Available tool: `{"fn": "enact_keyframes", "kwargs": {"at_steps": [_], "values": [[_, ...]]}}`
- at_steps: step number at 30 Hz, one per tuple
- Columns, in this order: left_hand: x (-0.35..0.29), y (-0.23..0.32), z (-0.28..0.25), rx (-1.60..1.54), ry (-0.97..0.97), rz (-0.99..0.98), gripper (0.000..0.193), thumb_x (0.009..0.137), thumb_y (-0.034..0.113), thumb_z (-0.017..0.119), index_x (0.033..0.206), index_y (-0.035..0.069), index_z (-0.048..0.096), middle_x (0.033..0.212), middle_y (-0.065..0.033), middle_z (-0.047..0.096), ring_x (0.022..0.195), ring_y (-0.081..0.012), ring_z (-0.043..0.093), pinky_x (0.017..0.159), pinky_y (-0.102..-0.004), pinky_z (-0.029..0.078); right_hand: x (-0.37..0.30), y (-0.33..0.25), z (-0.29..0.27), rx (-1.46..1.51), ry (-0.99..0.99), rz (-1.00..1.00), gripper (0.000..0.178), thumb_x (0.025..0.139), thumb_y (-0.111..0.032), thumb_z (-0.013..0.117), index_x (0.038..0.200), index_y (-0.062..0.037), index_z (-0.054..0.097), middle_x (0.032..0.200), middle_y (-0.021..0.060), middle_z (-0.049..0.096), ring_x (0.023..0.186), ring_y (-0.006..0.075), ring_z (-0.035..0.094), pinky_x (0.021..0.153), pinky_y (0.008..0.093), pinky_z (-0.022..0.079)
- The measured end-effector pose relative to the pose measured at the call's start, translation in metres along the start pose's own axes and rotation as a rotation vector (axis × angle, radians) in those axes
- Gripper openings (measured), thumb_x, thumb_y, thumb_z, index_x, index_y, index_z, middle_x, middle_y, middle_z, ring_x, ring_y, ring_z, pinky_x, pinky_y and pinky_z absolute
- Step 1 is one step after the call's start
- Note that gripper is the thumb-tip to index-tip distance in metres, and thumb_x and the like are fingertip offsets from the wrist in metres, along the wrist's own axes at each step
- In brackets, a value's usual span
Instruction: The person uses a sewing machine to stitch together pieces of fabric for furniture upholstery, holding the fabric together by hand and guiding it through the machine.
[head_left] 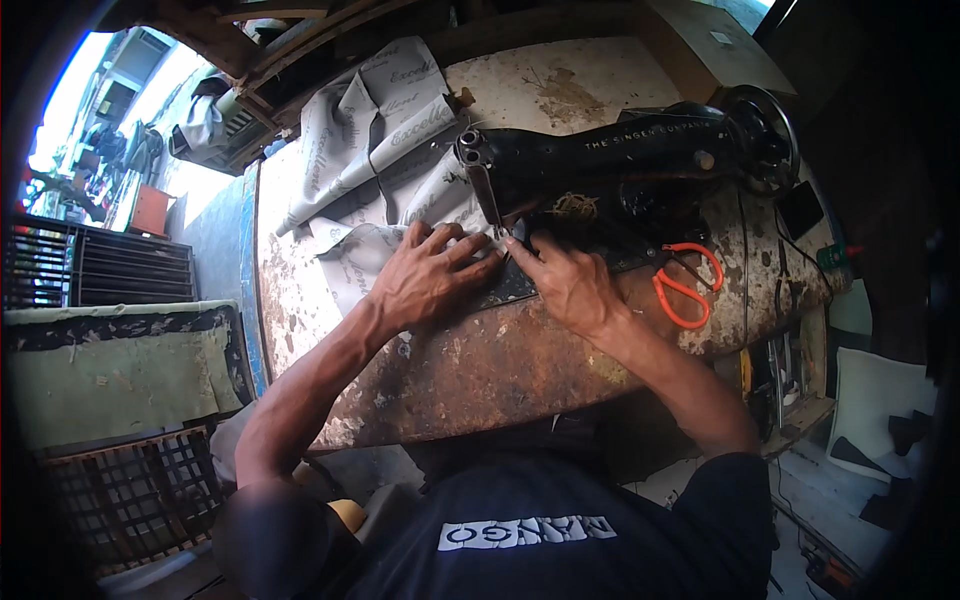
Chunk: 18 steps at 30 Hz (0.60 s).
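A grey sheet of fabric or vinyl with printed lettering (335,160) lies in folds on the left of a black sewing machine (620,155). My left hand (425,272) rests on its near end, the bent fingers pressed together and gripping the material beside the needle area. Close by, my right hand (578,288) reaches in from the other side. Its index finger points at the presser foot (503,232), and the other fingers curl under. Whatever that hand pinches is hidden. Orange-handled scissors (690,285) lie to the right of my right wrist.
The worn, stained worktable (480,365) has a curved front edge near my body. The machine's handwheel (765,140) stands at the right. A green bottle-like object (838,255) sits at the table's right edge. Left of the table is a pale green padded panel (125,370).
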<state>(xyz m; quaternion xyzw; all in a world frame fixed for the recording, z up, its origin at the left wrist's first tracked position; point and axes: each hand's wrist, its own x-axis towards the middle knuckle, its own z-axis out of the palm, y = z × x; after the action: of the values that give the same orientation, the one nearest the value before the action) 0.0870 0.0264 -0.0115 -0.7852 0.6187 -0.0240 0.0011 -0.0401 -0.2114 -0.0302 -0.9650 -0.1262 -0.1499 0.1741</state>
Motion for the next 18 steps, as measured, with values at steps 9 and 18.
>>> {"fn": "enact_keyframes", "kwargs": {"at_steps": [9, 18], "values": [[0.002, 0.007, 0.0, 0.043, 0.033, -0.051, 0.054, 0.093, 0.026, 0.069, 0.147, 0.025, 0.062, 0.144, -0.0038, 0.061, 0.125, -0.0281, 0.056, 0.103, -0.0468, 0.044, 0.002, 0.007, 0.001, 0.013, -0.026, -0.063, 0.05, 0.09, -0.004, 0.06, 0.14, -0.0076, 0.066, 0.118, 0.0149, 0.066, 0.076, 0.0352, 0.076, 0.064, 0.0448, 0.065], [0.003, -0.009, -0.028, 0.032, 0.019, -0.016, 0.054, 0.092, 0.032, 0.072, 0.144, 0.021, 0.064, 0.148, -0.0037, 0.062, 0.126, -0.0216, 0.06, 0.105, -0.0467, 0.043, 0.001, 0.005, 0.002, -0.025, -0.022, -0.039, 0.052, 0.089, -0.004, 0.058, 0.14, -0.0095, 0.067, 0.108, 0.0132, 0.064, 0.075, 0.0307, 0.074, 0.062, 0.0426, 0.064]]}}
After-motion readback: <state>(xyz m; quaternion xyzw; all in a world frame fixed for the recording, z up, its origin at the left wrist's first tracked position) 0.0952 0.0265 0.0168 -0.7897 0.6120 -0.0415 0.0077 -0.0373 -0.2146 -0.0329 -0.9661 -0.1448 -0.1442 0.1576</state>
